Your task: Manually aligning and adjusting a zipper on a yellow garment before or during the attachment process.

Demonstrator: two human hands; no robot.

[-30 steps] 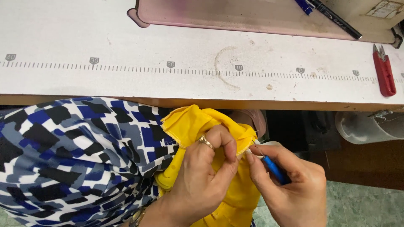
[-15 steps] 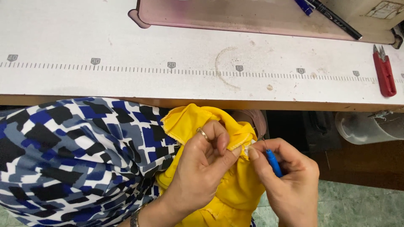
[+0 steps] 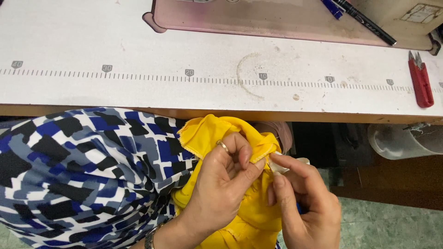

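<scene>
— What are the hands busy with, down below the worktable (image 3: 138, 50)?

— Yellow cloth (image 3: 240, 138), bunched in the lap just under the table's front edge, beside the blue, black and white patterned fabric (image 3: 78, 175). The left hand (image 3: 226, 180) has thumb and fingers pinched shut on a folded edge of it. The right hand (image 3: 304, 203) meets it there, fingertips closed on a small white scrap (image 3: 286, 165) at that same fold.

— How would you do that well?

— I'd judge it's fiddly picking work: hold the fold taut close to the spot, and pull gently so the weave doesn't pucker.

— What's the cloth like?

— Thin, soft, smooth; it creases into loose folds, with a raw, slightly frayed edge. The table is hard, white and scuffed, with a printed ruler strip and a faint ring stain.

— Anything else up there?

— Red thread snips (image 3: 421, 83) toward the table's right end, and a pink tray (image 3: 258, 20) along its far side.
</scene>
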